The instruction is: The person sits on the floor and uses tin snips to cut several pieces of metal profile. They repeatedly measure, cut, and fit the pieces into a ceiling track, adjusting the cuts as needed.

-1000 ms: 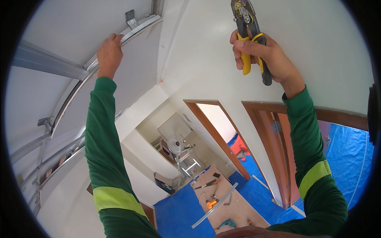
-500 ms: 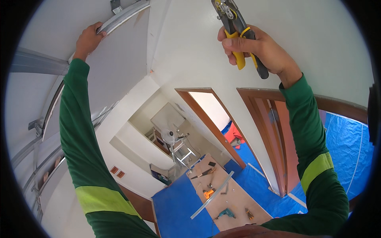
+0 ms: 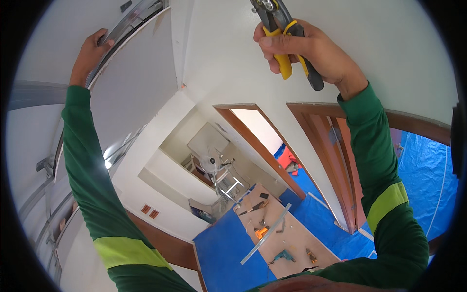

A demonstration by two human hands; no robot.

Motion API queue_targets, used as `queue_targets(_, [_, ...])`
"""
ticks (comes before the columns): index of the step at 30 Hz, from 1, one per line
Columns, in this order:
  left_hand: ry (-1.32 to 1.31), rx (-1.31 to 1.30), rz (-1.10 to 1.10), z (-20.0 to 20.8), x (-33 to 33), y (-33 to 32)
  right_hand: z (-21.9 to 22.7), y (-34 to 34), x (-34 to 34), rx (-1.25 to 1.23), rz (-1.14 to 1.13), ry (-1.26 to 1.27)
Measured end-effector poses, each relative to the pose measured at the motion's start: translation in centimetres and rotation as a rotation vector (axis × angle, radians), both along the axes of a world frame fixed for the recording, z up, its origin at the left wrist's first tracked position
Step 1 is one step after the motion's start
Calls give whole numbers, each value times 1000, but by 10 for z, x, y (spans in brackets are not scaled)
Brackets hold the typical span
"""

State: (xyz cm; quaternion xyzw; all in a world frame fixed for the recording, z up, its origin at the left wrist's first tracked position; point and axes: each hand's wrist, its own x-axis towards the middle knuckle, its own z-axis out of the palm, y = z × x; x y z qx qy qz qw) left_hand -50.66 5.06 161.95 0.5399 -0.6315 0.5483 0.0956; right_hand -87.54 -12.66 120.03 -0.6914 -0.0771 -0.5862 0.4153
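Up at the left, my left hand (image 3: 88,57) reaches overhead and grips a silvery metal channel (image 3: 132,20) between thumb and fingers. The channel runs along the edge of a pale grey ceiling board (image 3: 141,61), with a dark gap beside that edge. My right hand (image 3: 321,51) is wrapped around the yellow and black handles of a pair of tin snips (image 3: 283,17), raised in front of the white wall. The jaws of the snips are partly cut off by the upper edge of the view.
Below stands a brown board worktop (image 3: 304,246) with a teal drill (image 3: 283,256), an orange power tool (image 3: 261,232), pliers (image 3: 311,255) and a long metal strip (image 3: 266,234). Blue sheeting (image 3: 221,248) covers the floor. A fan (image 3: 210,164) and wooden door frames (image 3: 272,146) stand beyond.
My left hand has shifted left and down along the metal channel, away from its former spot. The snips in my right hand have moved slightly left and up. The view has shifted a little.
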Motion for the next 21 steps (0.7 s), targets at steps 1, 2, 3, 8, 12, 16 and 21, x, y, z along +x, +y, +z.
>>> queue_targets(1, [26,88,45,1,-12,10,0,3,3,7,7,-2])
queue_targets(2, [-48,-9,88,-13,-28,10,2,0,4,3,-15,-18])
queue_targets(3, [-118,-106,113,-49,-51,8,3,-8,2,0,-54,-30])
queue_targets(8, [-129,-297,34,-281,-79,39,-17,-5,35,147,-33,-82])
queue_targets(12, [124,-229,-39,-459,-69,34,-77,34,117,386,-169,-190])
queue_targets(16, [280,-144,-58,-569,-40,55,-124,88,168,593,-37,-262])
queue_targets(21, [939,104,-463,-675,-28,98,-190,88,218,723,-33,31])
